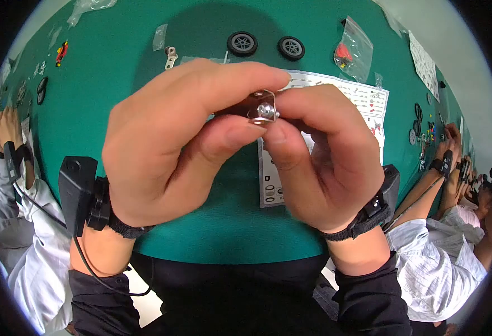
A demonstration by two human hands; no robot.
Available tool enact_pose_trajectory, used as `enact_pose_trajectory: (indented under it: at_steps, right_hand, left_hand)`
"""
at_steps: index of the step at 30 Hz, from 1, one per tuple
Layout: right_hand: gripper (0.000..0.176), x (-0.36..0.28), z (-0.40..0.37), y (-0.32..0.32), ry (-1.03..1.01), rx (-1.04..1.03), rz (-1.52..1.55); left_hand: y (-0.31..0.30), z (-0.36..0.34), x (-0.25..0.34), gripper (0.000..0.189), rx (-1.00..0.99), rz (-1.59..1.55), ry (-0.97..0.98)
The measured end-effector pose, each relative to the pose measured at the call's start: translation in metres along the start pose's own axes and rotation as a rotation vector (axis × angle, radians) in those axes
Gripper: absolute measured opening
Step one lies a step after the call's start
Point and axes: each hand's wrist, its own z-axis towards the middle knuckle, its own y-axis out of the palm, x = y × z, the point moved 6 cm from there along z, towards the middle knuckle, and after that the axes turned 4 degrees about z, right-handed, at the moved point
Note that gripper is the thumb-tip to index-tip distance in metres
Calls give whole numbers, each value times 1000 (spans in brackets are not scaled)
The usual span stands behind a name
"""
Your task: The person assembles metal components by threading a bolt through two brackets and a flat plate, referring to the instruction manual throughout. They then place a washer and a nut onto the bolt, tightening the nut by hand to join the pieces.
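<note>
A small shiny metal bracket (264, 110) with a screw through it is held up near the top centre, above the green table. My left hand (167, 134) pinches its left side between thumb and index finger. From the right, my right hand (327, 151) has its thumb and index finger closed at the screw's end, touching the bracket. The fingers hide part of the metal piece. Beneath the hands lies a printed instruction sheet (369, 101), partly covered by my right hand.
Two black wheels (242, 43) (291, 48) lie beyond the hands, with a perforated metal strip (171, 57) to their left. A plastic bag (355, 53) with red parts lies at the upper right. Co-workers' hands (9, 127) (452, 143) and loose parts are at both sides.
</note>
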Motion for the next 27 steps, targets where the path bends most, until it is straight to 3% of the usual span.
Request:
enact_pose_trajectory:
  at_steps: [4,11,23,27]
  right_hand:
    - [23,-5,0,-2,-102,48,-68]
    - [18,-7,2,-2,-60,34,-130]
    - [11,0,3,-4,211,-41,78]
    - [13,-1,4,-3,70,1,28]
  left_hand:
    - [0,0,1,33,6,30,8]
    - [2,-2,-1,30,71,50,8]
    - [2,2,-4,26,26,83,75]
    - [0,2,-8,31,25,-19,3]
